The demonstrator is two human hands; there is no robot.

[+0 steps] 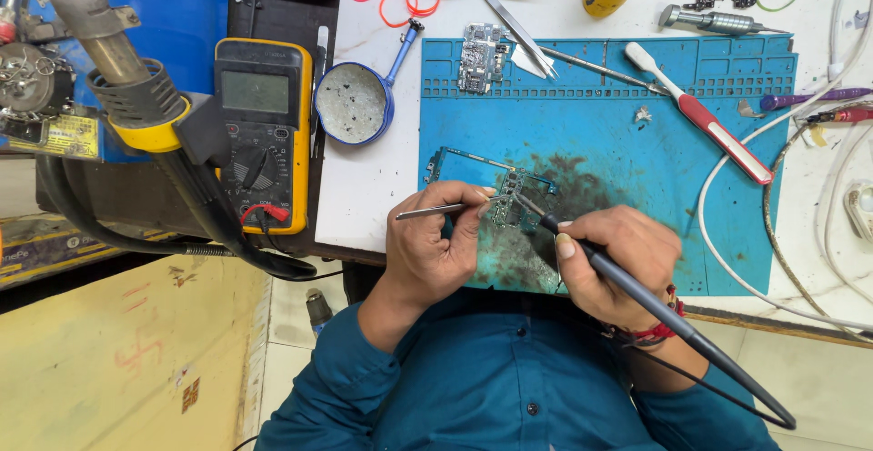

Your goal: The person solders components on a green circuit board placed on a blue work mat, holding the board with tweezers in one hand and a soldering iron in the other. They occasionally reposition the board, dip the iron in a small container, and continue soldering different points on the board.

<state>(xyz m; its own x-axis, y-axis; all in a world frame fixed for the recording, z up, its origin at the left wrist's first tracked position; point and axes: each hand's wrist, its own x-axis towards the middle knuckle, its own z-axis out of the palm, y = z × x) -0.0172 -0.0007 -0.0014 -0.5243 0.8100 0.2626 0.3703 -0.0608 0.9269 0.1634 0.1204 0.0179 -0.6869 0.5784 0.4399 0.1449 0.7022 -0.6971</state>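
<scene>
A small green circuit board (473, 167) lies on a blue work mat (637, 142), over a dark stained patch. My left hand (435, 249) grips metal tweezers (432, 211), whose tips reach the board's middle. My right hand (614, 265) holds a dark soldering iron (655, 310) like a pen. Its tip touches the board right beside the tweezer tips. The iron's cable trails off to the lower right.
A yellow multimeter (264, 133) and a hot-air nozzle in its holder (127, 87) stand at left. A round blue tin (353, 103), a second board (482, 55), a red-handled brush (705, 124), spare tweezers (511, 24) and white cables (818, 142) surround the mat.
</scene>
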